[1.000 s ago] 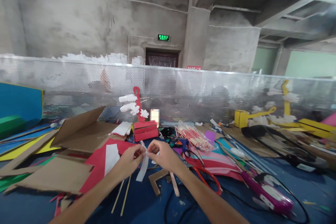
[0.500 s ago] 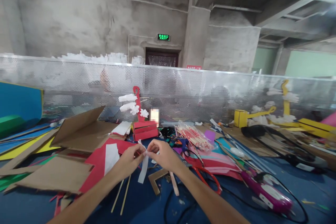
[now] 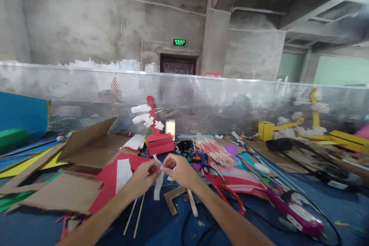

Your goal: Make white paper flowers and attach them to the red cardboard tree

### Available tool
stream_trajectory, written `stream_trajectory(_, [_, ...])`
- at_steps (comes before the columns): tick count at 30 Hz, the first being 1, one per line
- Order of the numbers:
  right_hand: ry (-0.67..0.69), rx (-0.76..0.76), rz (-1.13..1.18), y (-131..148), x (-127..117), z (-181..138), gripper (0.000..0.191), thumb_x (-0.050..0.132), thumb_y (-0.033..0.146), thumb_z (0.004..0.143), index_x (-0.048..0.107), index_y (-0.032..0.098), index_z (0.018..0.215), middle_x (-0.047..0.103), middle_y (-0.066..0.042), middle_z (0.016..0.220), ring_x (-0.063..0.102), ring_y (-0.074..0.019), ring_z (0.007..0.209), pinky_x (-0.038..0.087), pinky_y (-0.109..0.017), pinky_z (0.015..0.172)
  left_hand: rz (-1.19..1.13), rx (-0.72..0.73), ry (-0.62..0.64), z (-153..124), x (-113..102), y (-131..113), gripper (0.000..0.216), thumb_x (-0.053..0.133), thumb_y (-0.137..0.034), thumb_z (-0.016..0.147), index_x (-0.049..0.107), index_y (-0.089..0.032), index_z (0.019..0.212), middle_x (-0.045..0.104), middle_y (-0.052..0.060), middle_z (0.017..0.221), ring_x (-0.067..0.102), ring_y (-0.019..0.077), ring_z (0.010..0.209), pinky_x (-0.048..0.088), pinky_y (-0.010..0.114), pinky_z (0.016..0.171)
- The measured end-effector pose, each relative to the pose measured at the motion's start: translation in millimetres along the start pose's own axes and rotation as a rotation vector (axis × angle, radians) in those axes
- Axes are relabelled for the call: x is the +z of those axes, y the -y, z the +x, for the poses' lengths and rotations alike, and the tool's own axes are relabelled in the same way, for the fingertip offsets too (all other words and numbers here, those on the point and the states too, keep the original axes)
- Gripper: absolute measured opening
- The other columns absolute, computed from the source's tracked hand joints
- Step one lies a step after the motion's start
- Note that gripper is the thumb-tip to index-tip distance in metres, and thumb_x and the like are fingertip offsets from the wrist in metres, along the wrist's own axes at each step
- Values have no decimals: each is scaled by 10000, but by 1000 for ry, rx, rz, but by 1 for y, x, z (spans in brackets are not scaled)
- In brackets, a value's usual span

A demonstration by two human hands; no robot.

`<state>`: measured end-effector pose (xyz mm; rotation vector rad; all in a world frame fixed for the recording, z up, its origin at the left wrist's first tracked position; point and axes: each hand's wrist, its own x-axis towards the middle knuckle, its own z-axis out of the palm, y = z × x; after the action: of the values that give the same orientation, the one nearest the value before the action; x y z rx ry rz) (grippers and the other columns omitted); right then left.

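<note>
My left hand (image 3: 142,177) and my right hand (image 3: 180,169) meet over the blue table, both pinched on a narrow white paper strip (image 3: 158,186) whose loose end hangs down between them. Just beyond my hands stands a red cardboard model (image 3: 157,138) with white paper tufts on its upright. A red sheet with a white piece on it (image 3: 115,177) lies under my left wrist. Thin wooden sticks (image 3: 135,215) lie below my left forearm.
Brown cardboard sheets (image 3: 83,150) cover the left side. A clear bag of sticks (image 3: 211,150), red-handled scissors (image 3: 230,198) and a purple glue gun (image 3: 296,215) with black cable lie to the right. A perforated metal screen (image 3: 201,100) runs across the back. A yellow cardboard model (image 3: 288,127) stands far right.
My hands stay together on the strip; its hanging end has shifted slightly. The view has drifted a little.
</note>
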<state>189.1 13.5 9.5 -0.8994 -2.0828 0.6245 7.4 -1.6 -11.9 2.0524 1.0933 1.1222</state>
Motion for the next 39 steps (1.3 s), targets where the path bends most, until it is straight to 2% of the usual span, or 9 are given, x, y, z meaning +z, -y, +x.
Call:
stream_trajectory(7, [-9, 0, -32, 2, -2, 0, 62, 615, 179, 745, 608, 170, 806, 649, -4, 749, 592, -122, 682, 445, -205, 634, 70, 1, -9, 1, 1, 5, 240, 469, -357, 860, 500, -161, 724, 484, -21, 657, 474, 131, 615, 385, 221, 580])
stream_trajectory(19, [4, -4, -47, 2, -2, -1, 49, 607, 187, 764, 618, 179, 812, 655, -6, 772, 599, -130, 704, 441, -210, 633, -16, 14, 6, 1, 0, -2, 338, 517, -483, 834, 525, -158, 741, 534, -5, 694, 490, 129, 630, 414, 226, 591])
stream_trajectory(27, [4, -15, -47, 2, -2, -1, 63, 606, 185, 763, 620, 180, 824, 650, -4, 767, 592, -126, 694, 437, -209, 637, 2, 1, 22, 2, -4, 1, 310, 477, -432, 866, 583, -147, 809, 566, 8, 699, 524, 146, 659, 432, 238, 613])
stream_trajectory(39, [-1, -3, -60, 4, -2, -2, 76, 598, 166, 753, 617, 191, 823, 647, 4, 774, 587, -126, 699, 423, -207, 625, 18, -9, 34, 1, -2, 1, 292, 477, -429, 854, 544, -157, 772, 541, 11, 708, 521, 150, 670, 453, 240, 609])
